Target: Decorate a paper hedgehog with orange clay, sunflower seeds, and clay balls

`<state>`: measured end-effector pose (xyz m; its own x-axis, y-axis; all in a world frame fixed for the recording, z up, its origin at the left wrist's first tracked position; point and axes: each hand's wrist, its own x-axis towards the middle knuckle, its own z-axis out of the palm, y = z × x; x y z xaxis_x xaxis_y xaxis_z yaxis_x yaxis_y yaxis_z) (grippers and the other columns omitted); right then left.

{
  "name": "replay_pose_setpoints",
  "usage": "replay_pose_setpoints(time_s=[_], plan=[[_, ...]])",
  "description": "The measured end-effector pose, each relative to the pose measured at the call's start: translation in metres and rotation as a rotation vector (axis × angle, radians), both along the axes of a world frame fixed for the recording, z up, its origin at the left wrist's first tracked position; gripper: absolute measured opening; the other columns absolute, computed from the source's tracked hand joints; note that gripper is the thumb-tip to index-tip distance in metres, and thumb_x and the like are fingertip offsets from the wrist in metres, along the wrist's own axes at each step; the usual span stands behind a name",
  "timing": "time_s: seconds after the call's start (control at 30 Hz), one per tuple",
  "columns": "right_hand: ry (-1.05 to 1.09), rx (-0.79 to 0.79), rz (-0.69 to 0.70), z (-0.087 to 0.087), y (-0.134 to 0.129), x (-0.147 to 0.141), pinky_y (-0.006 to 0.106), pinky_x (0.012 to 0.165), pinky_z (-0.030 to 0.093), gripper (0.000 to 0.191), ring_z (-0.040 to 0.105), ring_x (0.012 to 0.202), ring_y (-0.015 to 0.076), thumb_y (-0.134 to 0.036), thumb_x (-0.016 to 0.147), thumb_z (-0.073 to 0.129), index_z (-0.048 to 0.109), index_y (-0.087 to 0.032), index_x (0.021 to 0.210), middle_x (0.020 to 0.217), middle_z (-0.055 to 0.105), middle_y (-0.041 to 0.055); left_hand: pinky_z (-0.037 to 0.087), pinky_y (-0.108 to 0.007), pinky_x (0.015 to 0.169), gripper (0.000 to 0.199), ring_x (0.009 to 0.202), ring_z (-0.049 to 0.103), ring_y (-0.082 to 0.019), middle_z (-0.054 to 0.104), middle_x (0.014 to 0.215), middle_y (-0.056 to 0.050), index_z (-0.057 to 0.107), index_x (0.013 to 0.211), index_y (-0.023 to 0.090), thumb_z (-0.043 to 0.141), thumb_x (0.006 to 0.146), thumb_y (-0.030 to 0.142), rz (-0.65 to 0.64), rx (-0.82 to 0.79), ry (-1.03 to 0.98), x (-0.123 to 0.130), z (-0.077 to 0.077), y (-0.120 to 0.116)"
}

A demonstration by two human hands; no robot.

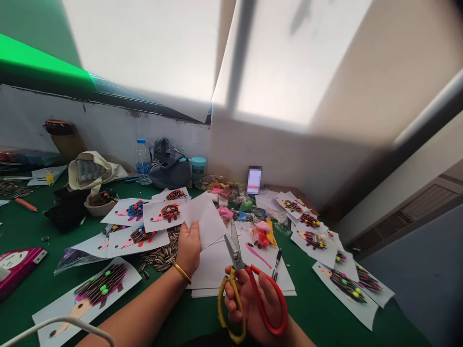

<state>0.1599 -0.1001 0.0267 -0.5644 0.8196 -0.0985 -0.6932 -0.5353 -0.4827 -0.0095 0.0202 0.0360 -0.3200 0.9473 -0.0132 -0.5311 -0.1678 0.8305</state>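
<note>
My left hand point(189, 248), with a gold bangle at the wrist, is closed on blank white paper point(204, 219), held up over the table. My right hand point(253, 301) has its fingers in the handles of a pair of scissors point(237, 260), one handle yellow and one red. Their blades stand slightly apart, pointing up near the paper's lower right corner. Below lie white sheets point(210, 267) with a pink plastic tool point(258, 255) and black pens point(277, 265). Striped sunflower seeds point(162, 255) are heaped beside my left hand.
Hedgehog pictures made with seeds and coloured balls lie at left point(132, 236) and right point(318, 243). Bagged coloured clay point(262, 233), a phone point(254, 180), a water bottle point(143, 164), a grey bag point(170, 166) and a teal-lidded cup point(198, 167) stand behind. A magenta power strip point(21, 270) and white cable point(72, 320) are left.
</note>
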Motion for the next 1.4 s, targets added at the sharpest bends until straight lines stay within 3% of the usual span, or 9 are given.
replay_pose_setpoints(time_s=[0.37,0.6,0.77,0.97,1.1,1.4], plan=[[0.044,0.013,0.002,0.004,0.001,0.000,0.023,0.054,0.023,0.066,0.035,0.058,0.0083,-0.067,0.075,0.062,0.057,-0.016,0.117,0.082,0.051,0.0023,0.050,-0.026,0.088,0.020,0.104,0.064,-0.020,0.070,0.107,-0.005,0.062,0.103,0.022,0.066,0.085,0.026,-0.037,0.008,0.082,-0.003,0.005,-0.002],[0.045,0.004,-0.001,-0.009,0.004,0.004,0.018,0.044,0.015,0.065,0.023,0.046,0.0017,-0.070,0.077,0.061,0.060,-0.016,0.114,0.072,0.047,-0.0032,0.051,-0.027,0.087,0.023,0.102,0.064,-0.021,0.070,0.104,-0.004,0.063,0.102,0.022,0.068,0.082,0.031,-0.038,-0.019,0.150,-0.007,0.006,0.000],[0.038,0.024,0.012,-0.013,0.004,0.006,0.018,0.044,0.018,0.068,0.027,0.046,0.0026,-0.072,0.078,0.058,0.060,-0.015,0.115,0.072,0.050,-0.0020,0.052,-0.028,0.086,0.025,0.098,0.065,-0.020,0.069,0.107,-0.005,0.061,0.106,0.021,0.065,0.085,0.034,-0.092,0.025,0.178,-0.010,0.001,0.002],[-0.004,0.005,0.010,-0.004,0.002,0.008,0.024,0.057,0.028,0.075,0.043,0.064,0.0115,-0.077,0.076,0.051,0.055,-0.016,0.119,0.086,0.053,0.0049,0.051,-0.030,0.089,0.035,0.104,0.064,-0.022,0.068,0.113,-0.007,0.059,0.116,0.021,0.067,0.083,0.033,-0.193,0.037,0.134,-0.005,0.004,-0.004],[-0.003,0.019,-0.011,0.000,0.004,0.007,0.024,0.057,0.027,0.072,0.041,0.064,0.0112,-0.075,0.079,0.049,0.055,-0.016,0.119,0.084,0.052,0.0038,0.052,-0.032,0.086,0.038,0.101,0.064,-0.023,0.069,0.109,-0.007,0.059,0.116,0.022,0.067,0.083,0.038,-0.265,0.030,0.189,-0.001,0.004,-0.010],[0.015,0.023,-0.101,-0.009,0.006,0.004,0.018,0.047,0.020,0.065,0.024,0.049,0.0033,-0.071,0.080,0.055,0.060,-0.016,0.114,0.072,0.048,-0.0028,0.051,-0.035,0.085,0.044,0.099,0.065,-0.023,0.066,0.116,-0.009,0.055,0.121,0.021,0.061,0.085,0.046,-0.246,0.002,0.257,0.000,0.002,-0.011]])
